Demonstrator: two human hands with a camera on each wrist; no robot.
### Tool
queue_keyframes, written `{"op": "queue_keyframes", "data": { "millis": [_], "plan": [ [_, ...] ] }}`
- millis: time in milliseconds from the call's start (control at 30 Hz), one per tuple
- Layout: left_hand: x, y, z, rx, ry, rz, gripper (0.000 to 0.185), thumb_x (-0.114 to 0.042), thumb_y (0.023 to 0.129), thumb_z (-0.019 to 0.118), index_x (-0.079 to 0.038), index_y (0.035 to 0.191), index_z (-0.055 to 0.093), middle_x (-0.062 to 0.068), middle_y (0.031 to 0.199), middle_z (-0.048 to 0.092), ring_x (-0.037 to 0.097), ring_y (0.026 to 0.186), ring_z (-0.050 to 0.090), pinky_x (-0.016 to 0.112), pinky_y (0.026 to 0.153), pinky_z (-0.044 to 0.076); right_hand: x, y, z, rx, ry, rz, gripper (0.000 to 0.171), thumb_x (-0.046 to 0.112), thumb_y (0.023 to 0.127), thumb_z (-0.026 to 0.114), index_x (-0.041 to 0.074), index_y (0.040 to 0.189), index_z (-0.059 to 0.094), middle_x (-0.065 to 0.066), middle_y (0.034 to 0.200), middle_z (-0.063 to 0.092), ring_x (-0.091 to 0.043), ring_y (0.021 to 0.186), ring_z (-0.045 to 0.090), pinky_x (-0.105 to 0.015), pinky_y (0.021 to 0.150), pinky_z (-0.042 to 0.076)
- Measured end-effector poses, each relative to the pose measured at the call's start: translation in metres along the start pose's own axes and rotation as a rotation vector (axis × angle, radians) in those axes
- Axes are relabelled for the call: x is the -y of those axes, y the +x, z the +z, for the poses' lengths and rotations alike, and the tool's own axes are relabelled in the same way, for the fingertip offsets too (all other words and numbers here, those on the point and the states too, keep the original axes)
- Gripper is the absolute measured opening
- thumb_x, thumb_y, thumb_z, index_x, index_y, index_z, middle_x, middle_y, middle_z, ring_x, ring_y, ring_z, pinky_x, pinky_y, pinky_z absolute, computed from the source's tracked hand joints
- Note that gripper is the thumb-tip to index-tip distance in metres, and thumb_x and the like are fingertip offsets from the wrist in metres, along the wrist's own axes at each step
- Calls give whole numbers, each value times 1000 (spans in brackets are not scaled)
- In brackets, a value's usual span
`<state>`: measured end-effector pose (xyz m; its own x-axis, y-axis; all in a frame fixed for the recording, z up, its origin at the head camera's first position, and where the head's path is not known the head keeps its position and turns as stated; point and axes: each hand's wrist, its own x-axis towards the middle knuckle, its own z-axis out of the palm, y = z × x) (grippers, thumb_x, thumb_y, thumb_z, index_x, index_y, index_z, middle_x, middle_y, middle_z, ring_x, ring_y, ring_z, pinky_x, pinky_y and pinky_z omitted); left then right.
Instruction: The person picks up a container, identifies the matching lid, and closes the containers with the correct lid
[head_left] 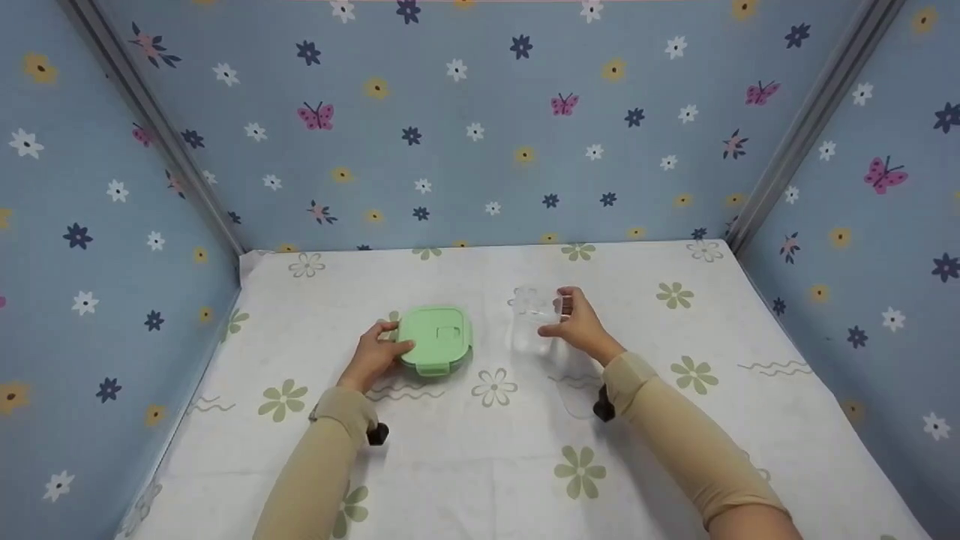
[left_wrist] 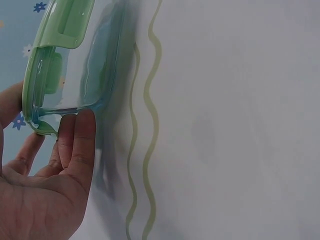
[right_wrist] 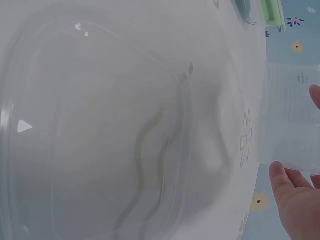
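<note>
green-lidded container (head_left: 436, 339) sat on the table (head_left: 480, 465), left of centre, lid (left_wrist: 55, 37) on top. left wrist view showed its body as clear glass or plastic under the green lid; couldn't see anything inside from that angle. left hand (head_left: 377, 355) was on its left edge, thumb over the lid rim, fingers (left_wrist: 82, 137) straight up against the clear side wall. so fingers apart around the box edge, light hold, not a fist.

clear cup (head_left: 534, 321) stood just right of the green container, near but not touching it. looked empty, see-through all the way down. faint ribbed or graduated lines on its wall in the right wrist view (right_wrist: 290, 117). right hand (head_left: 576, 324) held it from the right side, thumb and fingers curled round the wall, clamped on the cup.

right wrist view also showed a big clear curved shape filling most of the frame, close to the lens; couldn't tell what it was.

count: 1 lidded container, 1 lid, 1 clear cup, 2 hands. both forearms in beige sleeves, each with a small black mount near the wrist.

surroundings: white tablecloth with green flower and wavy-line print. three blue walls with flowers and butterflies, metal rails in the two back corners.
</note>
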<state>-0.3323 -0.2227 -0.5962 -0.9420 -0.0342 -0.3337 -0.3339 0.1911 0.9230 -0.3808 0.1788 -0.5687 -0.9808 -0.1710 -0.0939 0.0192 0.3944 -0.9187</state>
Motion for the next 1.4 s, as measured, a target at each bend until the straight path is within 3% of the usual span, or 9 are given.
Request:
{"op": "queue_keyframes", "data": {
  "millis": [333,600,900,1200,1400],
  "plan": [
    [0,1,1,-10,10,8,65,-18,103,75,-7,159,45,15,128,65,14,99,63,30,90,53,4,-10,3,3,-14,-1,92,2,85,89,3,159,35,-27,160,46,-43,150,48,-55,127,40],
    [-1,-1,-1,-8,35,-2,65,-20,105,73,-8,162,43,16,133,65,15,101,63,34,97,52,5,-24,7,11,6,-3,91,0,84,90,4,158,37,-23,158,49,-41,148,49,-55,127,40],
    [-1,1,1,8,22,13,68,-17,104,73,-4,162,41,19,132,67,14,102,67,30,93,56,5,-37,4,20,-3,-48,91,0,84,89,0,158,36,-26,158,49,-43,149,49,-54,128,39],
    [-3,-6,3,-19,117,14,74,-26,107,69,-6,168,33,24,145,56,23,119,62,36,104,54,7,-52,3,25,12,-63,90,-1,83,90,1,157,38,-28,158,49,-42,148,50,-56,128,38],
    [-3,-12,7,-89,220,50,88,-29,107,69,1,171,16,34,158,46,44,143,54,51,115,52,6,-60,4,27,-18,-52,91,1,82,92,2,156,40,-25,157,51,-41,148,50,-56,127,40]
  ]
}}
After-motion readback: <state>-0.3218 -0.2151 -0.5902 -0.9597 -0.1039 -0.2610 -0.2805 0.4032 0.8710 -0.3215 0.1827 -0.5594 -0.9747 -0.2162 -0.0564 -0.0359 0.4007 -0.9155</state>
